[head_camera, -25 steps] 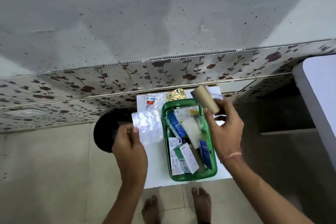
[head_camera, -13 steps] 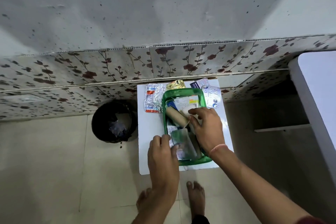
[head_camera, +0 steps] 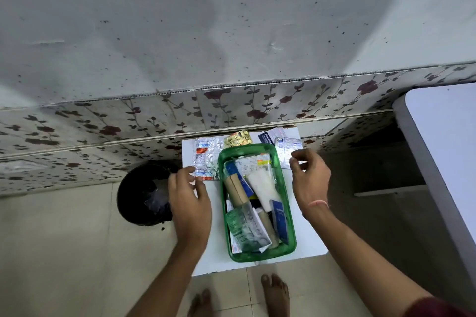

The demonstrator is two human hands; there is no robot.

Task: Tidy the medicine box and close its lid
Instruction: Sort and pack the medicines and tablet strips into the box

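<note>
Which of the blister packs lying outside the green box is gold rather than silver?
The gold blister pack at the table's far edge, just behind the green box. The silver packs beside the left hand and the right hand are foil-grey.

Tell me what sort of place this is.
Probably a room in a home. A tiled floor meets rose-patterned wall tiles, a black waste bin stands on it, and the person's bare feet show beneath the small white table.

Speckled grey wall (head_camera: pixel 206 20) above rose-patterned tiles (head_camera: pixel 257 105), beige tiled floor (head_camera: pixel 64 252), black bin (head_camera: pixel 144 193).
</note>
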